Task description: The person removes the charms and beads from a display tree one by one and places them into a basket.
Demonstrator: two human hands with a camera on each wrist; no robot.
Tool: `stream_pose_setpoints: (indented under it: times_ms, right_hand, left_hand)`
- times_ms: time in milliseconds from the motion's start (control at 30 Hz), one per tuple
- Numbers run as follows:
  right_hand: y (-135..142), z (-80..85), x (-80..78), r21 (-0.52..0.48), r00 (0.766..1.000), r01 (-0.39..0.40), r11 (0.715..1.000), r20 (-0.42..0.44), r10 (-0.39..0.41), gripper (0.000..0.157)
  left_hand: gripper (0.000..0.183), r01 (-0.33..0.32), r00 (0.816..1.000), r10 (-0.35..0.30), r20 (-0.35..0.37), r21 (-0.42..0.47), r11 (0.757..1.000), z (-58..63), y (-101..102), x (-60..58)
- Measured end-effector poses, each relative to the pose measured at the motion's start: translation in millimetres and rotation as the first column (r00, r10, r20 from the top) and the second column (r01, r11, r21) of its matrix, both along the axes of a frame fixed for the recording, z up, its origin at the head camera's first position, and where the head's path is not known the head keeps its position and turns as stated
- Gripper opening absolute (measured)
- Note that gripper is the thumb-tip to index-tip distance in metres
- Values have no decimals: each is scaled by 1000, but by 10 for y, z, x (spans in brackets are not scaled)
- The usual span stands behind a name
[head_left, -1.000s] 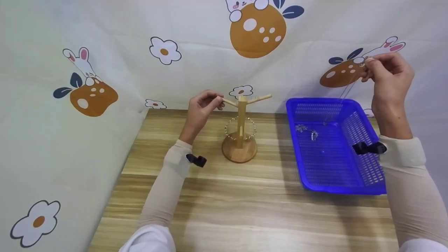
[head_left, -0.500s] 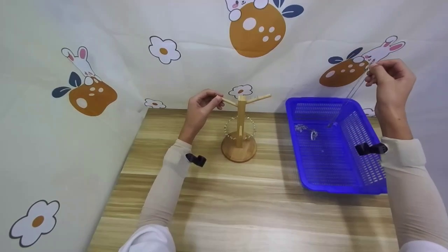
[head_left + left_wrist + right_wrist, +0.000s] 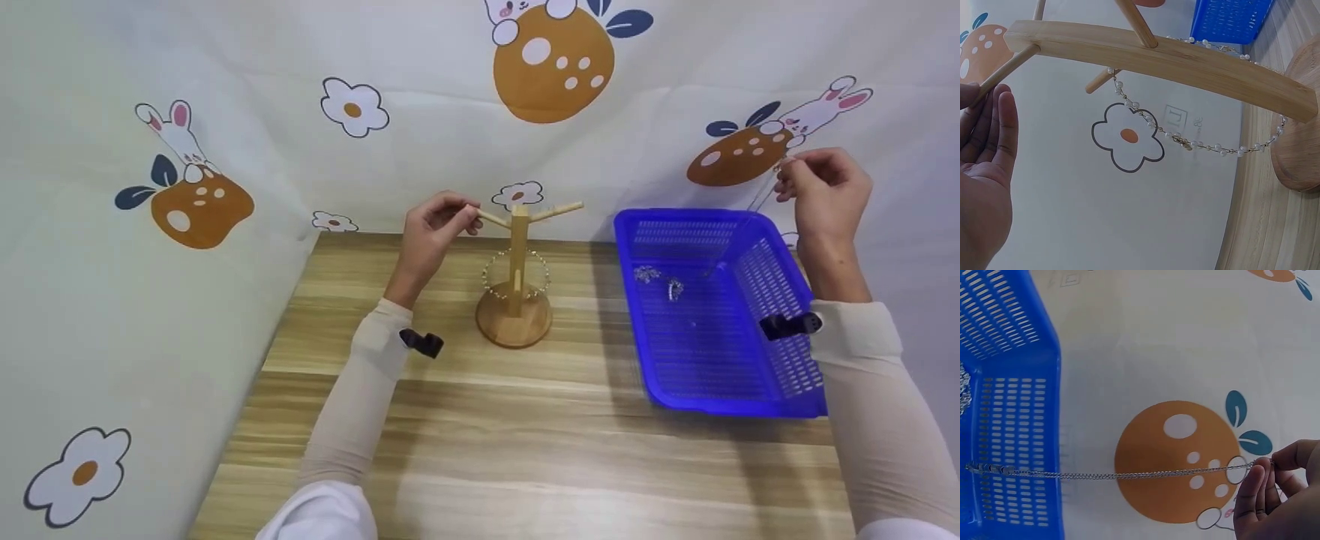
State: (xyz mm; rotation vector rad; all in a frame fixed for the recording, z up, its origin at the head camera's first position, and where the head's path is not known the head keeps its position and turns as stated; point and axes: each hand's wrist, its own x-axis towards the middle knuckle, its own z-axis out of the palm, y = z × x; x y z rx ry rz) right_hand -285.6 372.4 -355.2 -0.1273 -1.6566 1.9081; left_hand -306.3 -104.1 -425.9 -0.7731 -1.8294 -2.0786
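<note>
My left hand [image 3: 435, 232] pinches the tip of a left peg [image 3: 1008, 70] on a wooden jewelry stand [image 3: 517, 247]. A pearl-beaded necklace [image 3: 1202, 145] hangs in a loop around the stand's post, above its round base. High over the basket's back right corner, my right hand [image 3: 829, 191] pinches a thin silver chain necklace [image 3: 1129, 475] between thumb and fingers. The chain hangs down in a doubled strand, its lower end inside the blue basket [image 3: 645, 360]. Another silver chain [image 3: 673, 289] lies bunched on the basket floor.
The stand and basket rest on a wood-grain table [image 3: 525, 435], the basket to the right. A patterned cloth [image 3: 435, 60] rises behind and on the left. The stand's right peg [image 3: 559, 211] points up and outward, with something thin on it.
My right hand first shifts slightly right, then comes down and a little left with the chain necklace. The left hand stays on the peg.
</note>
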Motion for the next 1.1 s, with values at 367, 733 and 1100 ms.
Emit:
stream_pose_setpoints:
  times_ms: [367,733,1100]
  right_hand:
    - [110,-272,-36,91,994,28,995,107,-38,6]
    - [131,-461,-66,257,976,40,966,197,-92,9]
    - [129,-560,-35,337,947,14,941,297,-120,7]
  left_hand:
    - [13,5,1000,-5,-26,-4,1000,-21,-13,-10]
    - [13,15,999,-15,-35,6,1000,-26,-8,-17]
    - [13,5,1000,-4,-17,1,1000,-23,4,-14]
